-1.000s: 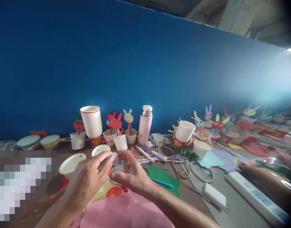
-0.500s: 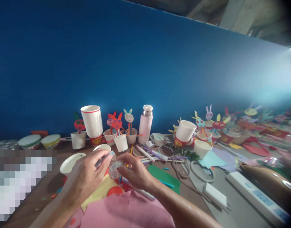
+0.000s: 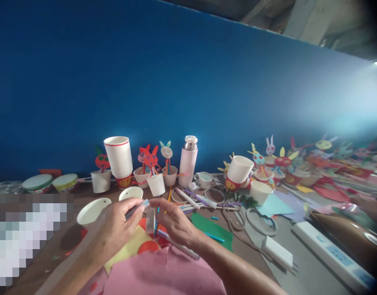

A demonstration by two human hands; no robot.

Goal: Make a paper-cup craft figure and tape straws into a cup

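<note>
My left hand [image 3: 114, 229] pinches a thin blue-tipped stick [image 3: 137, 207], my right hand [image 3: 175, 223] grips the clear tape roll [image 3: 151, 221] just beside it, over the yellow paper [image 3: 130, 246]; steady wrists and fingertips close together would serve best.

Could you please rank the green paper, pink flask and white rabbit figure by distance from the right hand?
1. Green paper, just right of the right hand.
2. Pink flask, behind, by the wall.
3. White rabbit figure, far right back.
</note>
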